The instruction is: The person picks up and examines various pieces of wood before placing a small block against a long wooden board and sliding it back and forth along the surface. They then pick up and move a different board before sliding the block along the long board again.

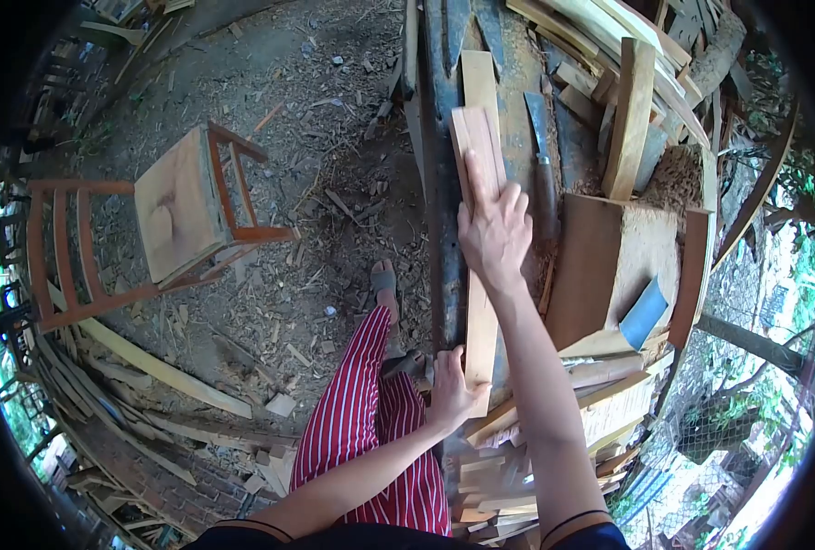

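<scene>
A long pale wooden strip (pixel 481 321) lies lengthwise on the dark workbench (pixel 437 55). On its upper part rests a shorter reddish wooden block (pixel 479 128). My right hand (pixel 496 225) is wrapped over this block, its index finger stretched along the top. Near the strip's lower end, my left hand (pixel 455 390) grips its edge, with the thumb and fingers around the wood. Just right of my right hand, a saw or knife with a dark blade (pixel 536 119) and a wooden handle lies on the bench.
A large wooden block (pixel 586 266) stands right of my right forearm, with a blue sheet (pixel 644 313) against it. An upright post (pixel 629 119) and stacked boards are behind. On the left, a wooden chair (pixel 183 206) lies on ground strewn with shavings. Scrap wood fills the lower left.
</scene>
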Demonstrator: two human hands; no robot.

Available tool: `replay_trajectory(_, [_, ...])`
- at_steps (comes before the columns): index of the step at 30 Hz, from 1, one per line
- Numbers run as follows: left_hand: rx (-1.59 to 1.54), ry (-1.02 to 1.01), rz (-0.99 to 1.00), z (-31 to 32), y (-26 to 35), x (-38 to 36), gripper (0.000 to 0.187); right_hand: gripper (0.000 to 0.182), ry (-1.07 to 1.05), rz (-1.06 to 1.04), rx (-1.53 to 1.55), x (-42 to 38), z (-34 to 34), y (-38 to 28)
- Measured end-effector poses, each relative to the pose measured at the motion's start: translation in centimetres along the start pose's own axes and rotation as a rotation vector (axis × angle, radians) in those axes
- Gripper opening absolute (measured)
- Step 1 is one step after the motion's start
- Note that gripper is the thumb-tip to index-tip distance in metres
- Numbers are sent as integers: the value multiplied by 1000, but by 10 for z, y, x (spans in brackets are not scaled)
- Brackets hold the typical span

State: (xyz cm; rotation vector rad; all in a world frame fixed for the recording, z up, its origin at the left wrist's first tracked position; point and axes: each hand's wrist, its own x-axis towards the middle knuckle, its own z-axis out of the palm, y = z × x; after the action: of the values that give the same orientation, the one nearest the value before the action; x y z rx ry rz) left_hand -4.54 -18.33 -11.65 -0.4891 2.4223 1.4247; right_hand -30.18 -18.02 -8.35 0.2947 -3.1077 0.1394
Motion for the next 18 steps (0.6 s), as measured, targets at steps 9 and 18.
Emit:
replay_trajectory(9, [-86,-59,-86,-7,10,5,79,80,12,93,74,91,15,-11])
replay_trajectory(18, [-115,57,62,5,-9,0,73,76,-114,65,457,40,-6,46])
